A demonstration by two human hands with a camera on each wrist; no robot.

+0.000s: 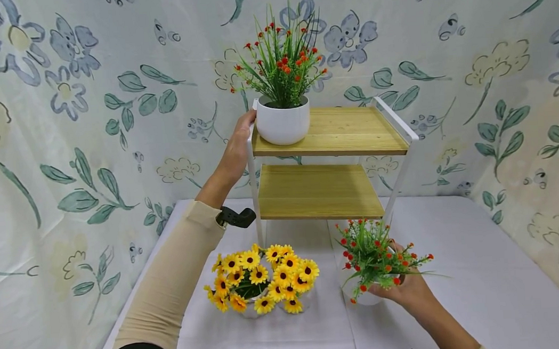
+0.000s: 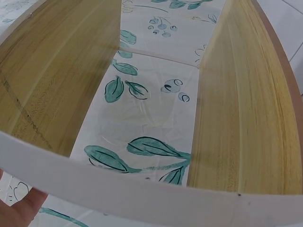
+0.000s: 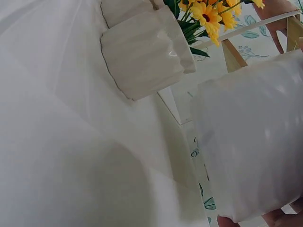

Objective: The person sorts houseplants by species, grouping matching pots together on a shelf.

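A two-tier wooden shelf (image 1: 349, 130) with a white frame stands at the back of the table in the head view. My left hand (image 1: 238, 147) holds its upper left side, beside a white pot (image 1: 283, 123) of grass and red flowers on the top board. In the left wrist view, fingers (image 2: 26, 208) show by the white frame; the rest of that hand is hidden. My right hand (image 1: 403, 284) grips a second white pot (image 3: 251, 137) with red-flowered greenery (image 1: 373, 254), in front of the shelf's right leg. Fingertips show at this pot's lower edge in the right wrist view.
Two pots of yellow flowers (image 1: 252, 275) stand side by side on the white-covered table (image 1: 459, 291), between my arms. The lower board (image 1: 316, 191) of the shelf is bare. A floral curtain (image 1: 160, 107) hangs behind.
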